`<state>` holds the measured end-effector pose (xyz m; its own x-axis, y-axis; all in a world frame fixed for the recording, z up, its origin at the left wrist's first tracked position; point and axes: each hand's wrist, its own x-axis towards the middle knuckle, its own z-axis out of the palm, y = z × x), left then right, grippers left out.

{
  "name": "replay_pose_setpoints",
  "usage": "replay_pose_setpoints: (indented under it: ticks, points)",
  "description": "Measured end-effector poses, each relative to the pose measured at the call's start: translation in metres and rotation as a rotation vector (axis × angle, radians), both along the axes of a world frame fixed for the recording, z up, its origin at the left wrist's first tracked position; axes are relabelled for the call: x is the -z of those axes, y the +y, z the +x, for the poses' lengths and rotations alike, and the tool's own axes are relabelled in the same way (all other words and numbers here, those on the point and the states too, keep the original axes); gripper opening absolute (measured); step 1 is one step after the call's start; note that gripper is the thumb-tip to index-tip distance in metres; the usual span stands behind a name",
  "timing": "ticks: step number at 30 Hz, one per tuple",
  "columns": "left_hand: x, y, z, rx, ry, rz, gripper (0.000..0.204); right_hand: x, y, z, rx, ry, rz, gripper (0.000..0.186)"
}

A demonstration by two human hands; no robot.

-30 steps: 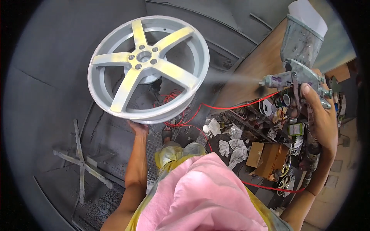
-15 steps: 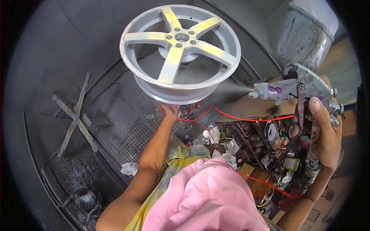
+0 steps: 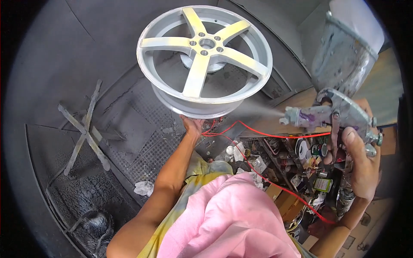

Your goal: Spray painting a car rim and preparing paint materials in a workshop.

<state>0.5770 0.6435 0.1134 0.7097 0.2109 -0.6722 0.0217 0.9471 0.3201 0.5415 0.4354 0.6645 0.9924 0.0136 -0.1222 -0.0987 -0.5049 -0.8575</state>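
Note:
A five-spoke car wheel point(image 3: 198, 73), light grey with yellow-tinted spokes, sits face up at the top centre on a mostly hidden support. My left hand point(image 3: 193, 124) is at the wheel's near lower edge, its fingers partly hidden beneath the rim and seeming to grip it. On the right, my right hand point(image 3: 361, 165) is wrapped around a paint-stained spray gun point(image 3: 307, 118), thumb up along its back and fingers at the trigger. A cup point(image 3: 344, 56) tops the gun. Pale mist leaves the nozzle toward the wheel's near right side, without the nozzle touching it.
A red hose point(image 3: 284, 136) loops behind my left wrist and down to the right. Cluttered shelves point(image 3: 297, 161) with cans and boxes stand at lower right. A cross-shaped stand point(image 3: 86, 131) is at left, near dark booth walls point(image 3: 56, 64). Pink cloth point(image 3: 223, 215) covers my front.
The spray gun has dropped lower, still misting. The wheel and my left hand have shifted slightly to the right together.

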Motion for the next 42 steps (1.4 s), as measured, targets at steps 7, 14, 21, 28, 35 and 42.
replay_pose_setpoints:
  ticks: [7, 14, 21, 28, 35, 42]
  points:
    - [0.010, 0.062, -0.001, 0.149, -0.053, 0.159, 0.092, 0.009, -0.017, 0.017, 0.084, -0.060, -0.120, 0.037]
    - [0.041, 0.194, 0.043, 0.395, 0.115, 0.204, 0.064, 0.008, -0.012, 0.058, 0.213, -0.043, -0.185, 0.026]
    - [0.126, 0.289, 0.102, 0.481, -0.115, 0.356, 0.054, 0.016, -0.010, 0.125, 0.226, -0.222, -0.243, 0.040]
    - [0.129, 0.334, 0.185, 0.440, -0.164, 0.511, 0.057, 0.018, 0.017, 0.192, 0.107, -0.299, -0.288, 0.031]
    - [0.148, 0.294, 0.141, 0.374, -0.178, 0.653, 0.060, 0.021, 0.091, 0.216, -0.030, -0.378, -0.145, 0.033]
    - [0.130, 0.213, 0.054, 0.267, -0.123, 0.675, 0.067, 0.011, 0.155, 0.208, -0.162, -0.311, 0.035, 0.034]
